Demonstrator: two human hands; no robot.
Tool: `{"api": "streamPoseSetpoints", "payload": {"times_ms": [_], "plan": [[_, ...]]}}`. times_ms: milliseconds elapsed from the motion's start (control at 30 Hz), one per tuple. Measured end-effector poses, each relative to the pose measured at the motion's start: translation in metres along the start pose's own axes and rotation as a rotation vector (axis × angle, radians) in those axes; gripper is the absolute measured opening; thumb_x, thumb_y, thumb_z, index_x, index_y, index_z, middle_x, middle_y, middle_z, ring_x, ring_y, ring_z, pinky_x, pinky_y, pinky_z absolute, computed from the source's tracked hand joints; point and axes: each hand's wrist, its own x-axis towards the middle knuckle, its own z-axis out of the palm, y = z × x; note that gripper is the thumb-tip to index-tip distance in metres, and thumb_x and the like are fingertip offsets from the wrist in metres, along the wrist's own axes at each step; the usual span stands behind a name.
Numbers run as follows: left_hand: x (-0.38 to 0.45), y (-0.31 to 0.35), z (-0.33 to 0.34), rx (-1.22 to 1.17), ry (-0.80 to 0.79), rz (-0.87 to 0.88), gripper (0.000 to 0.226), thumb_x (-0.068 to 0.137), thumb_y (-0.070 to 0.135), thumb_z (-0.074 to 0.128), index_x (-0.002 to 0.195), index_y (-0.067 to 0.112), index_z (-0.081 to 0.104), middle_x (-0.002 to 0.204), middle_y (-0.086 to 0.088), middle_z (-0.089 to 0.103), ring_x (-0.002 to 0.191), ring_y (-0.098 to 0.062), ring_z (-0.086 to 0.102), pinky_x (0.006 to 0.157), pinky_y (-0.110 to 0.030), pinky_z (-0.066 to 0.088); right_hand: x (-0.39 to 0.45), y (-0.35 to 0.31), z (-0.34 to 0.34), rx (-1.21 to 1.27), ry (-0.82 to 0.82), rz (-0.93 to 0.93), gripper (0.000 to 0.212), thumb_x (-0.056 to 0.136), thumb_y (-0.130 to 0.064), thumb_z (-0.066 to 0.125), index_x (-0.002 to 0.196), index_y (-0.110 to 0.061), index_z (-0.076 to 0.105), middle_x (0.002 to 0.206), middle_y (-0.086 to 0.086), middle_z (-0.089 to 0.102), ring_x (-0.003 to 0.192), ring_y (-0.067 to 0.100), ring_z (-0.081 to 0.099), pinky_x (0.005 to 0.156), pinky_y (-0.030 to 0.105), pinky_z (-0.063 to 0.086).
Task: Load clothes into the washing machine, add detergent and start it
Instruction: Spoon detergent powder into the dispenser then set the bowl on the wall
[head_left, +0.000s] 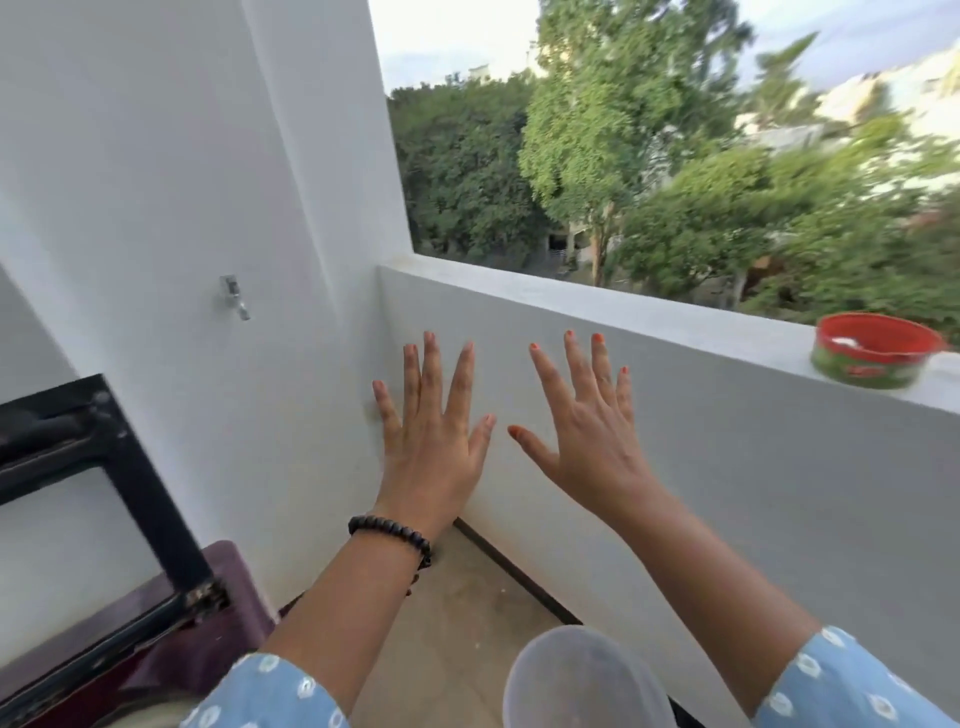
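Both hands, left hand and right hand, hang spread and empty before the parapet wall, beside the washing machine's raised lid

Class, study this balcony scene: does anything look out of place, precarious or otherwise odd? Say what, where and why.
The red-rimmed tub sits open on top of the parapet ledge, above the drop outside, where a knock might send it over. Both the left hand and right hand are spread open, holding nothing. Nothing looks spilled or damaged.
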Motion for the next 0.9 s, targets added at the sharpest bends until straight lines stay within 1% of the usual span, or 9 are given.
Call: {"api": "streamPoseSetpoints", "payload": {"times_ms": [67, 167, 267, 467, 533, 667, 767, 900], "plan": [[0.012, 0.027, 0.012, -0.033, -0.027, 0.048, 0.073, 0.101, 0.048, 0.029, 0.152, 0.031, -0.021, 0.158, -0.001, -0.034, 0.145, -0.02, -0.033, 0.118, -0.054, -0.015, -0.008, 0.029, -0.011, -0.031, 0.016, 0.063, 0.084, 0.093, -0.057, 0.048, 0.155, -0.031, -0.001, 0.164, 0.008, -0.012, 0.147, 0.028, -0.024, 0.117, 0.053, -0.007], [0.027, 0.073, 0.032, -0.079, -0.058, 0.143, 0.073, 0.102, 0.048, 0.028, 0.15, 0.031, -0.023, 0.158, -0.001, -0.034, 0.144, -0.02, -0.034, 0.115, -0.052, -0.018, -0.021, 0.07, -0.029, -0.069, 0.039, 0.154, 0.084, 0.093, -0.055, 0.05, 0.155, -0.031, -0.001, 0.164, 0.007, -0.013, 0.147, 0.028, -0.025, 0.118, 0.053, -0.006], [0.037, 0.114, 0.052, -0.153, -0.08, 0.241, 0.072, 0.101, 0.049, 0.029, 0.152, 0.031, -0.02, 0.159, -0.001, -0.031, 0.145, -0.019, -0.033, 0.113, -0.049, -0.021, -0.034, 0.106, -0.043, -0.11, 0.079, 0.224, 0.085, 0.092, -0.054, 0.053, 0.156, -0.03, 0.003, 0.164, 0.008, -0.009, 0.149, 0.028, -0.021, 0.118, 0.056, -0.001], [0.051, 0.187, 0.083, -0.235, -0.202, 0.369, 0.07, 0.102, 0.051, 0.027, 0.152, 0.033, -0.018, 0.161, 0.0, -0.027, 0.146, -0.019, -0.029, 0.116, -0.053, -0.016, -0.056, 0.168, -0.061, -0.162, 0.123, 0.374, 0.087, 0.089, -0.056, 0.056, 0.156, -0.03, 0.006, 0.164, 0.009, -0.003, 0.15, 0.029, -0.014, 0.118, 0.058, 0.004], [0.056, 0.204, 0.089, -0.266, -0.248, 0.389, 0.07, 0.102, 0.051, 0.028, 0.153, 0.033, -0.016, 0.162, 0.0, -0.025, 0.147, -0.019, -0.027, 0.117, -0.054, -0.013, -0.059, 0.183, -0.064, -0.161, 0.128, 0.414, 0.087, 0.089, -0.055, 0.057, 0.156, -0.03, 0.006, 0.164, 0.007, -0.004, 0.151, 0.029, -0.013, 0.119, 0.058, 0.005], [0.071, 0.232, 0.101, -0.407, -0.348, 0.403, 0.069, 0.102, 0.05, 0.031, 0.155, 0.032, -0.009, 0.164, 0.0, -0.018, 0.15, -0.018, -0.02, 0.118, -0.055, -0.009, -0.06, 0.214, -0.068, -0.126, 0.147, 0.5, 0.09, 0.087, -0.055, 0.06, 0.156, -0.03, 0.007, 0.164, 0.008, -0.004, 0.151, 0.03, -0.01, 0.118, 0.058, 0.007], [0.082, 0.246, 0.111, -0.456, -0.375, 0.438, 0.068, 0.102, 0.047, 0.034, 0.156, 0.031, -0.005, 0.164, -0.001, -0.016, 0.15, -0.018, -0.017, 0.121, -0.054, -0.006, -0.056, 0.238, -0.071, -0.072, 0.172, 0.56, 0.097, 0.083, -0.055, 0.066, 0.155, -0.03, 0.007, 0.164, 0.01, -0.002, 0.15, 0.032, -0.008, 0.118, 0.057, 0.008], [0.1, 0.262, 0.12, -0.481, -0.412, 0.457, 0.067, 0.103, 0.045, 0.035, 0.157, 0.028, -0.001, 0.164, -0.002, -0.016, 0.151, -0.018, -0.016, 0.12, -0.052, -0.006, -0.043, 0.267, -0.07, -0.034, 0.197, 0.614, 0.105, 0.077, -0.056, 0.072, 0.155, -0.028, 0.008, 0.163, 0.014, -0.001, 0.15, 0.035, -0.007, 0.119, 0.056, 0.008]]}}
